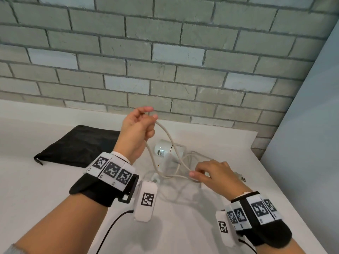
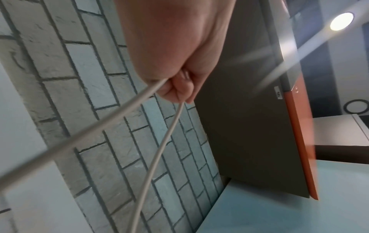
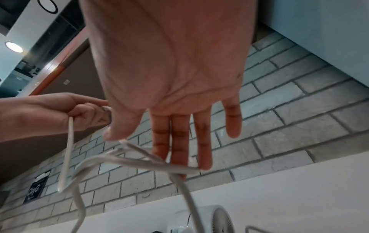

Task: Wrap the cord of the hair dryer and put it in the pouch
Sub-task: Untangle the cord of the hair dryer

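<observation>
Nearest, on both wrists: black straps with white blocks printed in black-and-white square codes. Just beyond, low over the white surface (image 1: pixel 55 189), right hand (image 1: pixel 214 176): fingers (image 3: pixel 180 141) nearly straight and spread in the wrist view, thumb and fingertips pinching a bend of the pale cord (image 1: pixel 172 143). Under and around that hand, loose loops of cord heaped on the surface, the plug (image 1: pixel 240 177) lying just right of the hand. Higher and to the left, left hand (image 1: pixel 136 129) raised off the surface, fingers (image 2: pixel 179 89) curled into a fist round the cord, two strands hanging down from it toward the right hand. Behind the loops, white hair dryer (image 1: pixel 165 152) lying on the surface, a small label on its body, print too small to read. Farther left, black pouch (image 1: pixel 78 145) flat on the surface, well apart from the dryer; contents cannot be told. At the back, grey brick wall (image 1: pixel 165 52).
</observation>
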`<state>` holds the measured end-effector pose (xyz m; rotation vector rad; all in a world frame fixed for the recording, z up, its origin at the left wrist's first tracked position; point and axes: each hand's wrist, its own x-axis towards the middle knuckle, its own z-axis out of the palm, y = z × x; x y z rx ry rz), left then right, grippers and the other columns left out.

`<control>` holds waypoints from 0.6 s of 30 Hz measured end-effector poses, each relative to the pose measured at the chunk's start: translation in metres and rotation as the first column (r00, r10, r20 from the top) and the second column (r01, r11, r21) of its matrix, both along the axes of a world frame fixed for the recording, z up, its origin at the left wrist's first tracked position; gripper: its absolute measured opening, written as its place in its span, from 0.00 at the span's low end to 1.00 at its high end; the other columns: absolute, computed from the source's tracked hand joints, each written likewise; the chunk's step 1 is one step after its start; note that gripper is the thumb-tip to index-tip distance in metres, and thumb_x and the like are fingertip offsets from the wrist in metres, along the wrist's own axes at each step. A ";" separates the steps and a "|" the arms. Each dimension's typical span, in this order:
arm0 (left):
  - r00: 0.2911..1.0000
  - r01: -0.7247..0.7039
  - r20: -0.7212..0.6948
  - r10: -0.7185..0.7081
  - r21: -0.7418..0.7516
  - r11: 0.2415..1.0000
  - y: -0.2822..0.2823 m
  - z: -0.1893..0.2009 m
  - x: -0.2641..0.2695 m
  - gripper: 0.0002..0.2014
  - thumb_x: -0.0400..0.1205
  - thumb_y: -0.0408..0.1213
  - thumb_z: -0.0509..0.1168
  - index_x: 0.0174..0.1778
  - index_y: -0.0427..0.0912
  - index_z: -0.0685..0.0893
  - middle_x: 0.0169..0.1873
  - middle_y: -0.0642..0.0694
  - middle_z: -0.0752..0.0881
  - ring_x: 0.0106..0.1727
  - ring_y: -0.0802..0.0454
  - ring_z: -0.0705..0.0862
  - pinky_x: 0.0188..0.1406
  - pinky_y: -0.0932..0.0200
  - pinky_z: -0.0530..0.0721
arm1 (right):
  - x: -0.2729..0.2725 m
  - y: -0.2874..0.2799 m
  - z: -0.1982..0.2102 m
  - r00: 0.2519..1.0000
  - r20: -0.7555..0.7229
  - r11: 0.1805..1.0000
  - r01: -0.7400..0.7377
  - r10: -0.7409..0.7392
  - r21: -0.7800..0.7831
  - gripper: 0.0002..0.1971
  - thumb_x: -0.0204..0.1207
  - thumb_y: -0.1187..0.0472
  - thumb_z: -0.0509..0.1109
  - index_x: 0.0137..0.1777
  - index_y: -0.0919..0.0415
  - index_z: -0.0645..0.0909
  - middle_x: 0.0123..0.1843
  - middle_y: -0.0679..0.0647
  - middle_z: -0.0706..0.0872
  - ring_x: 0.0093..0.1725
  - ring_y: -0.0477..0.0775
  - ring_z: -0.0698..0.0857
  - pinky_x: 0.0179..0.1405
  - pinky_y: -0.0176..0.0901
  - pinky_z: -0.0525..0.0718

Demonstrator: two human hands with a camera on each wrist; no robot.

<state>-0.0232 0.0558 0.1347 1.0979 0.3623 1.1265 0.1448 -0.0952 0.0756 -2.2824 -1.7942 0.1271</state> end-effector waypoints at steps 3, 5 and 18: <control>0.991 -0.035 0.131 0.029 0.040 0.999 -0.002 0.008 -0.003 0.13 0.79 0.20 0.58 0.40 0.44 0.75 0.17 0.57 0.69 0.16 0.63 0.63 0.13 0.71 0.64 | 0.000 -0.002 -0.004 0.994 -0.100 0.999 -0.045 0.048 0.031 0.14 0.76 0.42 0.60 0.44 0.50 0.81 0.33 0.42 0.79 0.47 0.49 0.74 0.51 0.46 0.69; 0.991 -0.006 0.135 -0.011 0.122 0.993 -0.008 0.014 -0.003 0.12 0.79 0.20 0.57 0.40 0.44 0.74 0.17 0.57 0.69 0.16 0.63 0.63 0.13 0.71 0.64 | 0.000 -0.001 -0.004 0.985 -0.151 0.994 -0.076 0.087 0.078 0.12 0.78 0.50 0.62 0.47 0.55 0.84 0.29 0.43 0.76 0.42 0.50 0.76 0.41 0.41 0.71; 0.728 0.421 -0.671 -0.142 0.273 0.865 0.001 -0.054 0.008 0.43 0.71 0.51 0.72 0.77 0.56 0.54 0.72 0.53 0.69 0.65 0.52 0.78 0.54 0.64 0.80 | 0.002 -0.005 0.080 0.327 -0.845 0.752 0.394 0.423 0.529 0.15 0.83 0.60 0.51 0.38 0.61 0.74 0.25 0.54 0.85 0.25 0.50 0.83 0.25 0.36 0.81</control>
